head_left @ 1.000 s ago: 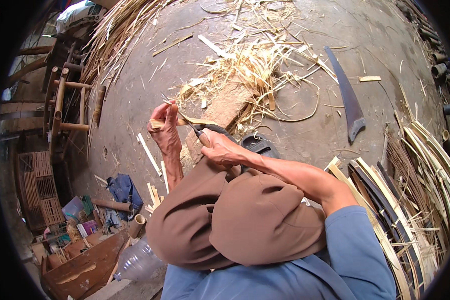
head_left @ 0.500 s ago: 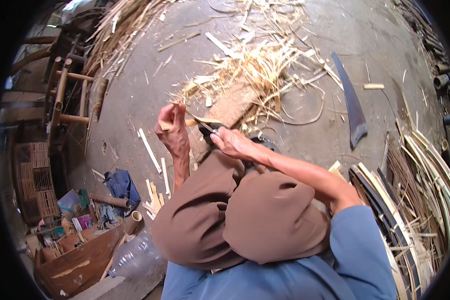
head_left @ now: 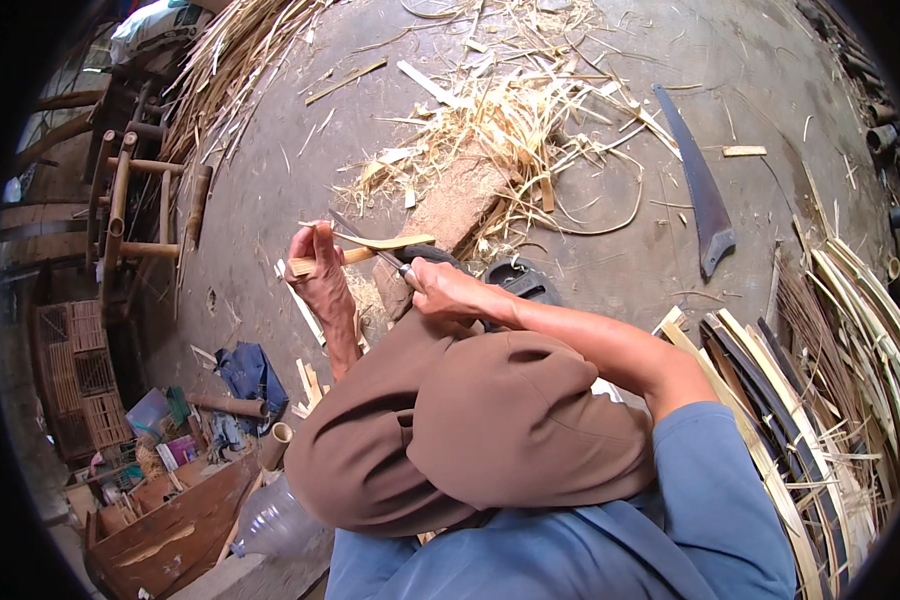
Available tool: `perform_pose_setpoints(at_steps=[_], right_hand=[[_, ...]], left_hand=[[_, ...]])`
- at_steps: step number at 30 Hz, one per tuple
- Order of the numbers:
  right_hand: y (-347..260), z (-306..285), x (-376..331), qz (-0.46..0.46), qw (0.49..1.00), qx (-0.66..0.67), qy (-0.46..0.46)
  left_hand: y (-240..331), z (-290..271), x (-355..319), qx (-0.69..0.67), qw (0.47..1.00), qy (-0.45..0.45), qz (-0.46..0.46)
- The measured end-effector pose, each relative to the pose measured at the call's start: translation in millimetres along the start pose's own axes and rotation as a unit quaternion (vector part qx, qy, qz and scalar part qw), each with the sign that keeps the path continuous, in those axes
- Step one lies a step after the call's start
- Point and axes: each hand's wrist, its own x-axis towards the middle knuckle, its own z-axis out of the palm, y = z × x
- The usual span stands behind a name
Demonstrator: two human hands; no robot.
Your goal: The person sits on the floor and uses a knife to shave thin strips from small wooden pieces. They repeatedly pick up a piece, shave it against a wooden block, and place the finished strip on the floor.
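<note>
My left hand (head_left: 322, 285) pinches a pale bamboo strip (head_left: 358, 256) in front of my knees. A thin curved sliver (head_left: 400, 242) stands apart from the strip along part of its length. My right hand (head_left: 452, 293) is closed round the handle of a knife (head_left: 398, 264); its narrow blade points up and to the left, crossing the bamboo between the strip and the sliver. Just beyond my hands lies a rough wooden block (head_left: 455, 210), with a heap of pale shavings (head_left: 500, 125) over its far end.
A handsaw (head_left: 698, 190) lies on the floor to the right. Bundled bamboo strips (head_left: 850, 350) are stacked at the right. On the left are a bamboo frame (head_left: 120, 200), a blue cloth (head_left: 248, 375), a wooden box (head_left: 170, 530) and a clear plastic bottle (head_left: 270, 515).
My left hand has moved a little left and down with the bamboo strip. The knife now sits between the strip and a sliver bowing away from it. The view has shifted slightly.
</note>
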Motion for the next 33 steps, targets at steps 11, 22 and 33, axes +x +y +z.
perform_pose_setpoints(at_steps=[11, 22, 33], right_hand=[[-11.5, -16.8, -10.1, 0.006, 0.995, 0.058, -0.083], [50.9, 4.1, 1.6, -0.029, 0.998, -0.034, 0.042], [9.8, -15.7, -0.6, 0.135, 0.965, 0.153, -0.166]], left_hand=[[13.4, 18.1, -15.1, 0.02, 0.999, 0.024, 0.038], [20.2, 23.9, -40.4, -0.057, 0.997, -0.009, 0.059], [8.3, 12.3, -36.9, -0.055, 0.995, 0.054, 0.064]])
